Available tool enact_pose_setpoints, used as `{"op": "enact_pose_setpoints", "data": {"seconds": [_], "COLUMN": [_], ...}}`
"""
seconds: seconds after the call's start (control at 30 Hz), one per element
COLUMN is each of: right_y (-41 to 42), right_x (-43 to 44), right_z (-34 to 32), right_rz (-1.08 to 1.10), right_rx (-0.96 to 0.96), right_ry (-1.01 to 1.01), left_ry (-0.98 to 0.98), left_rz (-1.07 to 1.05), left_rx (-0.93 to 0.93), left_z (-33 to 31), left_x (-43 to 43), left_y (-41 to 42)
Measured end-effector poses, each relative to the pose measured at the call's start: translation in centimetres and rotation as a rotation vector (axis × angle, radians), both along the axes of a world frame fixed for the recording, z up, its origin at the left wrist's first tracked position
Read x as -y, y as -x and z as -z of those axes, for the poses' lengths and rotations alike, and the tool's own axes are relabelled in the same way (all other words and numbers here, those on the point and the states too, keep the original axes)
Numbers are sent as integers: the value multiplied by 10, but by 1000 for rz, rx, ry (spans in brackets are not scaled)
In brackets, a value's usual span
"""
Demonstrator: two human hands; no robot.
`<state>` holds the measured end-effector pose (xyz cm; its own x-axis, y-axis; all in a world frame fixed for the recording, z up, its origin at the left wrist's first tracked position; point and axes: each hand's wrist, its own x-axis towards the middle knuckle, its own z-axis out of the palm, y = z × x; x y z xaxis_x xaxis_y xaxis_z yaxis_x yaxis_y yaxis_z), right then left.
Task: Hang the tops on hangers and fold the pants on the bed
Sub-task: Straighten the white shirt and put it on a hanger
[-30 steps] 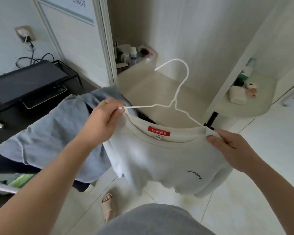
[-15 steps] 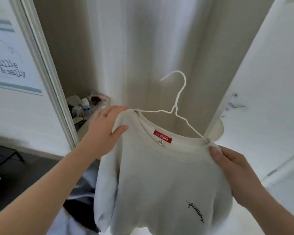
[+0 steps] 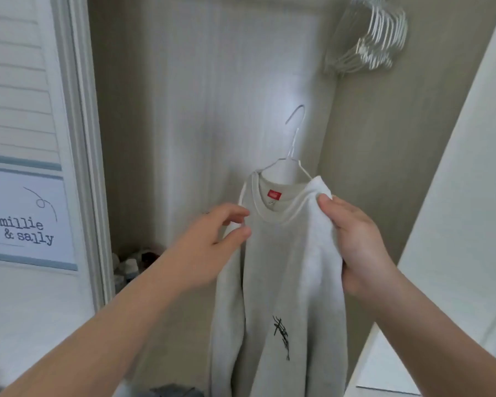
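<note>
A white sweatshirt [image 3: 281,270] with a red neck label and a small black mark on the chest hangs on a thin white wire hanger [image 3: 294,141]. The hanger's hook points up in front of a pale wall panel. My right hand [image 3: 352,239] grips the sweatshirt's right shoulder, thumb on the front of the cloth. My left hand [image 3: 212,242] pinches the left shoulder near the collar between thumb and fingertips. The garment hangs straight down between my forearms.
A bunch of several empty white hangers [image 3: 370,38] hangs at the top right. A white door [image 3: 464,224] stands at the right. A frame with a "millie & sally" sign [image 3: 26,224] is at the left. Small bottles [image 3: 129,267] sit low in the corner.
The sweatshirt on its hanger has been lifted higher and turned toward the wall, and my view has tilted up. My left hand has slid from the hanger's end to the left shoulder cloth.
</note>
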<state>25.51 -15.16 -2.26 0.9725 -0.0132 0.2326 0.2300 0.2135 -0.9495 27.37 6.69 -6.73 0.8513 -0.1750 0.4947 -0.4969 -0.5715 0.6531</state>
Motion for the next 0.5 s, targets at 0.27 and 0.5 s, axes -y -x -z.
{"op": "enact_pose_setpoints", "data": {"seconds": [0.27,0.5], "right_y": [-83,-169], "right_x": [-57,-102], "right_z": [-103,-191], "right_rz": [-47,-77], "right_rx": [314,516], "right_ry": [-65,10], "left_ry": [20,-110], "left_rz": [42,-187], "left_rx": [70,195], "left_z": [-80,-152], "left_x": [-10,-2], "left_y": [-31,-81]}}
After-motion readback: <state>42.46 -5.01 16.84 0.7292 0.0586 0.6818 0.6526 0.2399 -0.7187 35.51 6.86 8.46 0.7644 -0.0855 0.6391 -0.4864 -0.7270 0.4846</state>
